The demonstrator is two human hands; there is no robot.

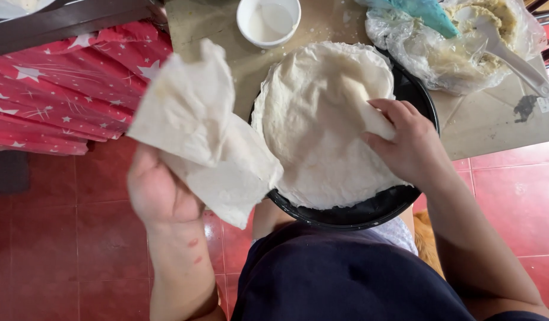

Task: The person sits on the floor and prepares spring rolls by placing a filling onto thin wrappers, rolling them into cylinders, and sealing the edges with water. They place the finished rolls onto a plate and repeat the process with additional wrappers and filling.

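A stack of thin round white wrapper sheets [322,119] lies on a black round tray [369,211] that overhangs the table's near edge. My left hand [158,193] is raised left of the tray and holds a loose, folded white sheet [197,131] that droops over its fingers. My right hand [408,142] rests on the right side of the stack, fingers pinching the lifted edge of the top sheet [366,110].
A white bowl [268,21] of pale liquid stands behind the tray. At the back right a clear plastic bag [464,53] holds pale filling with a white spoon [512,56]. Red star-patterned cloth [66,89] lies left. Red floor tiles [512,202] show below.
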